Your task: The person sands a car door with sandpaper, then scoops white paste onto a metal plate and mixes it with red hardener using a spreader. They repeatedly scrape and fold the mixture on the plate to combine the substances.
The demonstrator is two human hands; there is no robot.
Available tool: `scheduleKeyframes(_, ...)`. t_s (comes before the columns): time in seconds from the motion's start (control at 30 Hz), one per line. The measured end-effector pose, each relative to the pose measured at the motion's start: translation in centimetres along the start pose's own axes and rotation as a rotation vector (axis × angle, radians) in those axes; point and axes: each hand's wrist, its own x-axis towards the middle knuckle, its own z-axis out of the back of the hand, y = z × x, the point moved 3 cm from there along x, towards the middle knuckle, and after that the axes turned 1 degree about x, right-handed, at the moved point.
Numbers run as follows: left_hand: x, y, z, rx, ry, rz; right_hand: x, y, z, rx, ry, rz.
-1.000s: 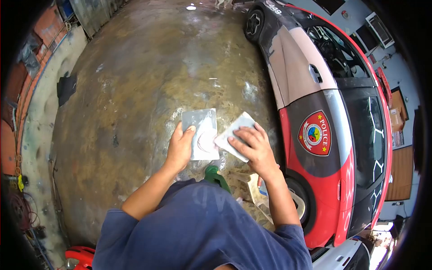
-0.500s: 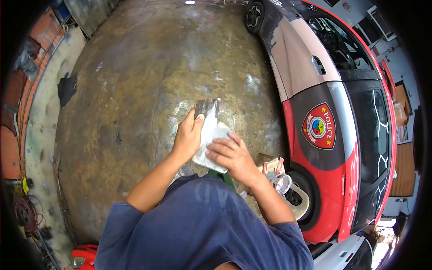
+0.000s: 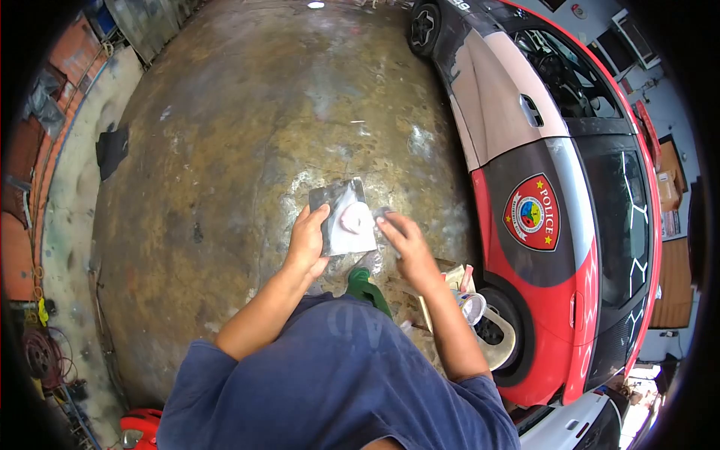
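In the head view, my left hand [image 3: 306,241] grips the left edge of a flat dark mixing board [image 3: 322,196], its thumb on the top face. White paste [image 3: 358,236] like body filler coats much of the board, with a faint pinkish-grey swirl near its middle. Just right of the board, my right hand [image 3: 409,251] is closed on a thin grey spreader [image 3: 387,213]. The fingers cover most of the spreader, and it is apart from the board's right edge.
A police car [image 3: 517,315] stands along the right, with a bare pinkish door panel [image 3: 495,97]. By its wheel are a roll of tape or tin [image 3: 471,307] and a stool-like stand [image 3: 499,341]. A hose reel [image 3: 41,349] is at the left wall.
The board has turned and dropped so that its coated face shows more broadly. My right hand has come off the paste and moved up and right with the spreader.
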Motion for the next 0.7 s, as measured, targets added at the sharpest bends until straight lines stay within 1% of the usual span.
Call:
scheduleKeyframes(0.07, -0.8, -1.1, -0.3, 0.034, -0.059, 0.053, -0.5, -3.9, 0.8, -0.263, 0.055, 0.014)
scheduleKeyframes(0.1, -0.5, -1.5, -0.3, 0.084, -0.012, -0.03, 0.1, -2.7, 2.3, -0.303, -0.03, 0.044)
scheduleKeyframes(0.17, -0.1, -1.5, -0.2, 0.181, 0.073, -0.182, 1.1, 1.5, 3.3, -0.347, -0.055, 0.238)
scheduleKeyframes(0.2, -0.1, -1.7, -0.2, 0.204, 0.064, -0.215, 1.3, 3.0, 2.8, -0.369, -0.074, 0.332)
scheduleKeyframes(0.23, 0.0, -2.2, -0.4, 0.233, 0.063, -0.252, 1.2, 3.3, 1.6, -0.221, -0.031, 0.272)
scheduleKeyframes(0.33, 0.9, -2.5, 0.1, 0.256, 0.07, -0.295, 2.9, 2.1, 4.8, -0.431, 0.036, 0.279)
scheduleKeyframes(0.37, 1.4, -2.3, 0.6, 0.298, 0.082, -0.309, 3.5, 3.1, 5.5, -0.385, -0.017, 0.269)
scheduleKeyframes(0.4, 1.4, -2.0, 1.0, 0.342, 0.091, -0.313, 3.5, 4.0, 4.7, -0.342, 0.017, 0.285)
scheduleKeyframes(0.43, 0.4, -2.8, -0.3, 0.291, 0.109, -0.313, 3.8, 5.1, 3.5, -0.303, 0.044, 0.305)
scheduleKeyframes(0.47, 0.7, -2.9, -0.1, 0.362, 0.094, -0.339, 4.2, 5.7, 3.0, -0.268, 0.062, 0.325)
scheduleKeyframes(0.5, 0.9, -2.9, 0.3, 0.432, 0.078, -0.362, 4.3, 5.8, 3.8, -0.28, 0.096, 0.35)
scheduleKeyframes(0.53, 1.0, -3.2, 0.3, 0.496, 0.056, -0.39, 4.8, 5.5, 4.9, -0.326, 0.085, 0.344)
scheduleKeyframes(0.63, -0.5, -3.6, -1.3, 0.654, 0.232, -0.356, 6.1, 5.6, 6.2, -0.421, 0.034, 0.318)
scheduleKeyframes(0.7, -0.7, -4.3, -1.6, 0.79, 0.184, -0.421, 5.9, 5.7, 4.2, -0.366, 0.053, 0.349)
